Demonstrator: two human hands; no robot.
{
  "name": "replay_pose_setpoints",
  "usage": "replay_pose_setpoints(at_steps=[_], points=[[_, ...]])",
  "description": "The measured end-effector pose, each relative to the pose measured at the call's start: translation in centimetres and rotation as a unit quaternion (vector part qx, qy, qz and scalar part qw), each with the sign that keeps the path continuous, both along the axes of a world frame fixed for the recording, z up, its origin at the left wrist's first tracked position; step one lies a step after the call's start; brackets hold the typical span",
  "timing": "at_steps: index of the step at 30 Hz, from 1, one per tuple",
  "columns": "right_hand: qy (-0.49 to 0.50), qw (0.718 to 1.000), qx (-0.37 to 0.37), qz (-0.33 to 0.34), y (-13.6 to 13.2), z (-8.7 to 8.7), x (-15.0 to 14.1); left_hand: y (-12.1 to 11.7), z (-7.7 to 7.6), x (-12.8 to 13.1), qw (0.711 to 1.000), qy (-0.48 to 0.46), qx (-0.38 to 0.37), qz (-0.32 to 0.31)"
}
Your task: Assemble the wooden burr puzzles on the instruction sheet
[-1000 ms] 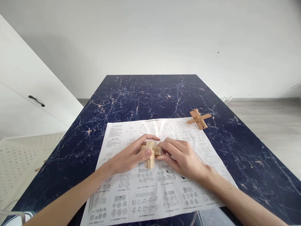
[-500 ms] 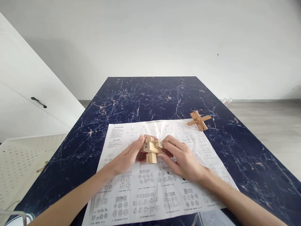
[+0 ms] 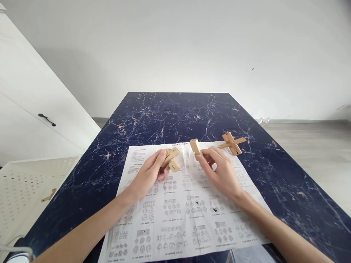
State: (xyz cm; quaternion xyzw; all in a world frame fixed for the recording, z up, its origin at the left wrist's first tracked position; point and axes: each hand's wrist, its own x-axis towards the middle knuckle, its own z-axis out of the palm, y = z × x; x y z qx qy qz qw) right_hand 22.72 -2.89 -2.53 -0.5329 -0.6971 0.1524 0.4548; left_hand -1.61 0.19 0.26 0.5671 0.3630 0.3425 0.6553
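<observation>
My left hand is closed around a cluster of pale wooden puzzle pieces; dark marks show on the ends that stick out. My right hand pinches a single notched wooden puzzle piece, tilted and apart from the cluster. Both hands are above a white instruction sheet printed with rows of small diagrams. A browner cross-shaped wooden puzzle lies at the sheet's upper right corner, beyond my right hand. My fingers hide part of the cluster.
The sheet lies on a dark blue marbled table. To the left is a cream perforated surface with a wooden piece on it. A clear plastic item sits at the near edge. A white cabinet stands at left.
The hands have moved apart. One notched piece has come away from the wooden cluster in my right hand, while my left hand keeps the rest, now turned.
</observation>
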Motion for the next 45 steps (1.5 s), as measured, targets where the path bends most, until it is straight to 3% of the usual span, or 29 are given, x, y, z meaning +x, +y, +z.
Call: replay_pose_setpoints(at_steps=[7, 11, 14, 18, 22, 33, 40, 42, 45], points=[[-0.152, 0.985, -0.014, -0.084, 0.6, -1.7, 0.6, -0.4, 0.5, 0.4, 1.000, 0.006, 0.007, 0.013], [-0.163, 0.982, 0.023, -0.097, 0.3, -1.5, 0.5, -0.6, 0.5, 0.4, 1.000, 0.012, 0.008, 0.008], [-0.097, 0.994, 0.037, -0.033, -0.2, -0.7, 0.2, -0.8, 0.3, 0.5, 1.000, 0.028, 0.005, -0.002], [-0.037, 0.995, -0.012, 0.094, -1.0, 0.2, -0.4, -1.4, -0.1, 0.8, 0.999, 0.031, -0.002, -0.026], [-0.034, 0.990, -0.024, 0.137, -1.3, 0.5, -0.6, -1.6, -0.3, 1.0, 0.998, 0.036, -0.014, -0.043], [0.033, 0.979, -0.084, 0.185, -1.1, 0.9, -0.4, -0.9, -0.6, 0.5, 0.992, -0.028, -0.005, -0.120], [0.055, 0.977, -0.092, 0.183, -0.9, 0.6, -0.4, -1.2, -0.1, 0.4, 0.964, -0.078, -0.043, -0.251], [0.057, 0.980, -0.084, 0.171, -0.8, 0.5, -0.3, -1.5, -0.1, 0.6, 0.964, -0.067, -0.047, -0.252], [0.053, 0.989, -0.063, 0.126, -0.6, 0.3, -0.3, -1.8, -0.1, 0.7, 0.981, -0.039, -0.022, -0.189]])
